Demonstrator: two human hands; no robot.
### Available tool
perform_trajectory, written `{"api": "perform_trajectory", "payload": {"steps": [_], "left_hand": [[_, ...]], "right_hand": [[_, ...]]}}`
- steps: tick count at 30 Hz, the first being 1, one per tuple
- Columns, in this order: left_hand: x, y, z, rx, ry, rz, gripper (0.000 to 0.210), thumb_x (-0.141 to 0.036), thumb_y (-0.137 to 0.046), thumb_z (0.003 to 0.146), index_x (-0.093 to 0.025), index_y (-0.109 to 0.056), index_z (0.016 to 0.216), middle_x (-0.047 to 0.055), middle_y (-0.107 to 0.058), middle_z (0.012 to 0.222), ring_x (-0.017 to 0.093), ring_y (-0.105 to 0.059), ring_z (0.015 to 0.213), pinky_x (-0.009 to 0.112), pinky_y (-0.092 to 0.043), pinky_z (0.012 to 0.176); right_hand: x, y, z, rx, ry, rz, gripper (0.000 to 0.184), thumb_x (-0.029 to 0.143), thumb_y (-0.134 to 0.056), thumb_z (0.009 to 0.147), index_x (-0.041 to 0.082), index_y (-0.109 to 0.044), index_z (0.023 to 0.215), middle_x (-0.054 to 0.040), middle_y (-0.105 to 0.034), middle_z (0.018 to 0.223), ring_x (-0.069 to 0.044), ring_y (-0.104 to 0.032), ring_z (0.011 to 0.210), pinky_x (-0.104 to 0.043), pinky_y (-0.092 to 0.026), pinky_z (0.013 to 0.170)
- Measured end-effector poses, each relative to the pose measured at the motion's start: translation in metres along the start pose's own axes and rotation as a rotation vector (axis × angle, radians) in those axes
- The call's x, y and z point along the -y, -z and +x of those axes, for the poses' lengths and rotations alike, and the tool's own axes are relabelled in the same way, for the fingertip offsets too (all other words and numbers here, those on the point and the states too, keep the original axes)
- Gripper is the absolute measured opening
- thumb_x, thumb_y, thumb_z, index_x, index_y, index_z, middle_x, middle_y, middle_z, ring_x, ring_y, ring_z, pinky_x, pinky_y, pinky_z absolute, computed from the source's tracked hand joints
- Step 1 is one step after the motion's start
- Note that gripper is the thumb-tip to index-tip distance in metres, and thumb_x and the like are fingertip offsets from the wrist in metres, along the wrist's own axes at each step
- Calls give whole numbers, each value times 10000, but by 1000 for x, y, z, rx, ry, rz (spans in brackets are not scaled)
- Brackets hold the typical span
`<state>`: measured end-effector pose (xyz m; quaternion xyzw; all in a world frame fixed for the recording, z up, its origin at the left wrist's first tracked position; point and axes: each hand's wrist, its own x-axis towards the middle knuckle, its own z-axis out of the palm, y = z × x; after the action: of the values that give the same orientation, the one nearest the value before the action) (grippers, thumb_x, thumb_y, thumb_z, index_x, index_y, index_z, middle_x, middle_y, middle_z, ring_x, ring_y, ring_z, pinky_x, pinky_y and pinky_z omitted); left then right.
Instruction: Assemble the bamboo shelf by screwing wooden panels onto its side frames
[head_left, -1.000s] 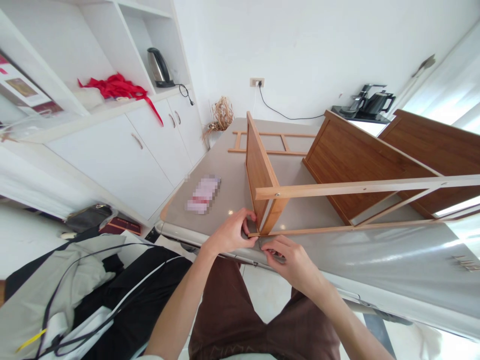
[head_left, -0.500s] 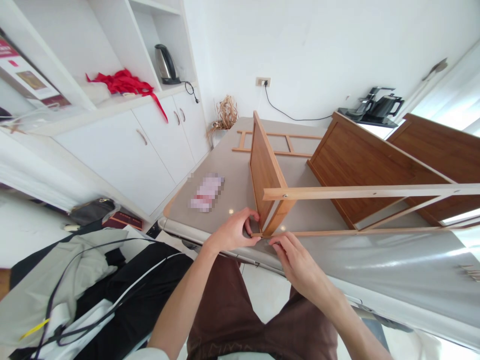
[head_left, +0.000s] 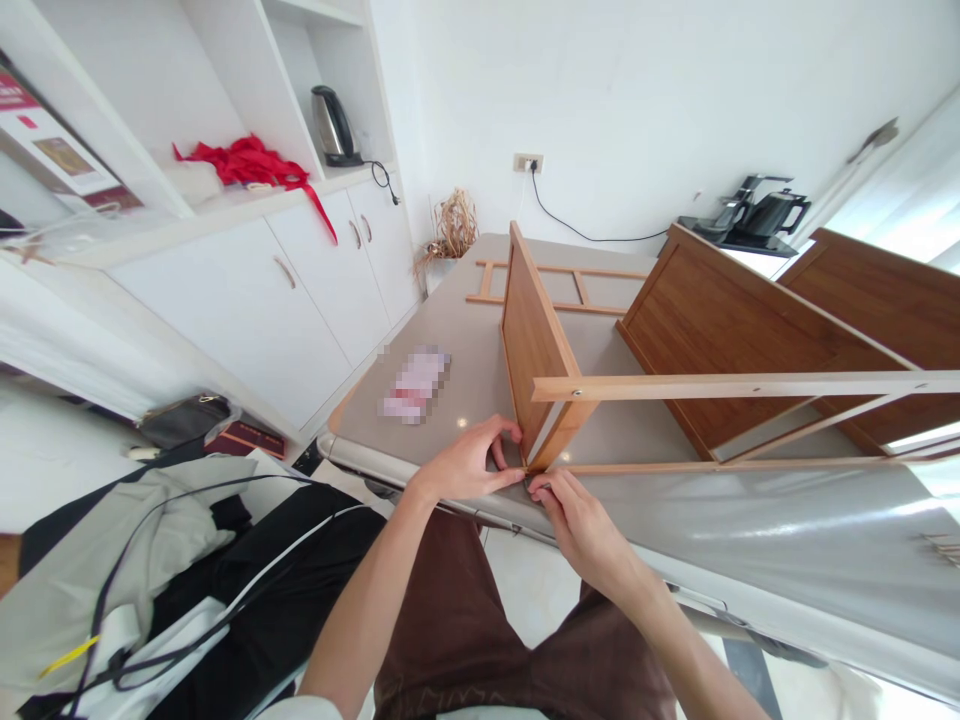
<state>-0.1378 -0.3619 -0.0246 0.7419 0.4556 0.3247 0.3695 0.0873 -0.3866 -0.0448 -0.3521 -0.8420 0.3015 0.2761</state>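
A wooden shelf unit lies on its side on the table, its boards standing upright. My left hand is closed around the near bottom corner of the end board, thumb and fingers gripping the low rail at its end. Just right of that corner, my right hand pinches something small and thin against the rail's outer side; its kind is hidden by the fingers. Above both hands runs the upper rail, with a screw head showing near its left end.
A ladder-like wooden frame lies at the table's back. A blurred pinkish item is left of my hands. Two more boards stand to the right. Clothes and cables are heaped at lower left, beside white cabinets.
My right hand has moved slightly left and closed in on the corner, its fingertips now against the rail end. My left hand keeps its hold. The view has shifted slightly.
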Motion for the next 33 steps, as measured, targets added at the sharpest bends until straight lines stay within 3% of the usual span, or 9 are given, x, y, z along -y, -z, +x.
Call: {"api": "perform_trajectory", "payload": {"steps": [20,27,33], "left_hand": [[-2,-1,-1,-18,6,-11,394,-316,-741,780,-226,-527,1099,13,-634,1009,144,-617,742,305,-492,741],[-5,0,1,-5,2,10,374,-302,-721,787,-221,-517,1089,17,-625,1011,135,-619,728,294,-491,723],[-6,-1,1,-12,-9,11,353,-239,-694,778,-222,-507,1077,14,-628,1003,132,-620,728,284,-492,720]], "right_hand": [[4,-4,-1,-84,-15,3,191,191,-362,1031,232,-549,1030,-53,-612,998,-174,-603,914,-308,-486,840],[11,-6,-1,-159,-123,-47,155,248,-431,1018,235,-582,1048,-40,-629,920,-180,-613,839,-304,-500,775],[7,2,-3,-200,-78,-56,111,263,-503,994,249,-606,1033,-43,-629,955,-171,-615,824,-305,-528,778]]}}
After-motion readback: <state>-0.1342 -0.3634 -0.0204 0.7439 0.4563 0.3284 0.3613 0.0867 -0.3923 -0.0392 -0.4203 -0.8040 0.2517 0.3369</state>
